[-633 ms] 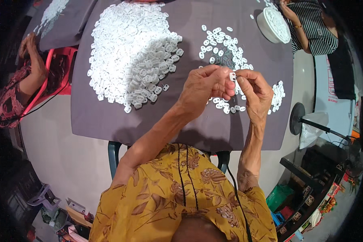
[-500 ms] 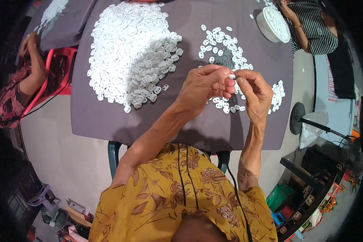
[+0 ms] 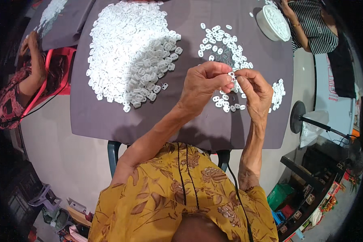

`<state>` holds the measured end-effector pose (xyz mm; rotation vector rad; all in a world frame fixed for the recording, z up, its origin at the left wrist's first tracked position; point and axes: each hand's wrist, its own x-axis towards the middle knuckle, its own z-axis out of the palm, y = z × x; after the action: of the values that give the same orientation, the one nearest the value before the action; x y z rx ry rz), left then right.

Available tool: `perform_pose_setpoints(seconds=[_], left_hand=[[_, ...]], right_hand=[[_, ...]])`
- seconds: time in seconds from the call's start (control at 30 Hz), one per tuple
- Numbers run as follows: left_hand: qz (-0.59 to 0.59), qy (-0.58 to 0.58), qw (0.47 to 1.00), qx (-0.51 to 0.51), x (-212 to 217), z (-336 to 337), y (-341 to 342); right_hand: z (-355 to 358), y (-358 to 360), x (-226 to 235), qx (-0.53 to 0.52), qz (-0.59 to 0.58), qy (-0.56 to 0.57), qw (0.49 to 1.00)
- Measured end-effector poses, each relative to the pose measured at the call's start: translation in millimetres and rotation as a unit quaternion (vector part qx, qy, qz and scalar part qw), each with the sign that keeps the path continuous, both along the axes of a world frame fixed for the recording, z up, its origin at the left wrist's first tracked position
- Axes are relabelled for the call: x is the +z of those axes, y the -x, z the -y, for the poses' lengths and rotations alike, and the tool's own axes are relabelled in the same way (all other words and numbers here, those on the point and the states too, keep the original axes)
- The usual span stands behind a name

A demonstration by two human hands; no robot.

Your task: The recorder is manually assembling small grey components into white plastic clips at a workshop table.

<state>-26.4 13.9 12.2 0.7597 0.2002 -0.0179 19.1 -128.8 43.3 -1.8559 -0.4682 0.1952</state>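
Note:
Over the table, my left hand (image 3: 199, 85) pinches a small white two-holed plastic piece (image 3: 231, 76) between thumb and fingertips. My right hand (image 3: 255, 90) meets it from the right, thumb and forefinger closed at the piece's edge. Something thin and dark shows at those right fingertips, too small to name. Just beyond my hands, thin grey metal pins (image 3: 226, 57) lie in a patch, with loose white two-holed pieces (image 3: 217, 35) scattered around them.
A large heap of white pieces (image 3: 125, 48) covers the table's left part; a small cluster (image 3: 278, 94) lies near its right edge. A white tub (image 3: 272, 24) of pieces stands far right beside a person in stripes (image 3: 314, 26). Another person's arm (image 3: 35, 60) is at left.
The white piece has turned in my fingers, so its two-holed face now shows. My left fingers have shifted slightly; both hands stay together in nearly the same place.

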Motion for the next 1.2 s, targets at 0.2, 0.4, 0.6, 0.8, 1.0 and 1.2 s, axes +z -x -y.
perform_pose_setpoints(seconds=[0.2,0.4,0.6,0.8,1.0,1.2], left_hand=[[-0.037,0.006,0.998,-0.055,0.7,-4.6,0.6],[-0.045,0.017,0.996,-0.074,-1.2,-4.6,1.2],[-0.026,-0.003,0.999,-0.045,0.8,-1.7,1.5],[-0.014,-0.013,0.999,-0.035,3.2,-2.6,1.5],[0.002,-0.043,0.999,-0.032,3.7,-3.0,1.2],[0.02,-0.052,0.998,-0.028,1.4,-3.7,1.3]], right_hand=[[1.9,-0.5,-1.0,0.004,0.016,0.013,1.0],[1.0,-1.5,-3.0,0.013,0.021,0.007,1.0],[0.2,-1.7,0.7,0.018,0.013,-0.011,1.0],[0.0,-2.1,1.4,0.02,0.017,0.006,1.0],[0.9,-2.7,-0.3,0.037,0.027,0.005,0.999],[1.8,-2.3,2.0,0.04,-0.016,-0.017,0.999]])
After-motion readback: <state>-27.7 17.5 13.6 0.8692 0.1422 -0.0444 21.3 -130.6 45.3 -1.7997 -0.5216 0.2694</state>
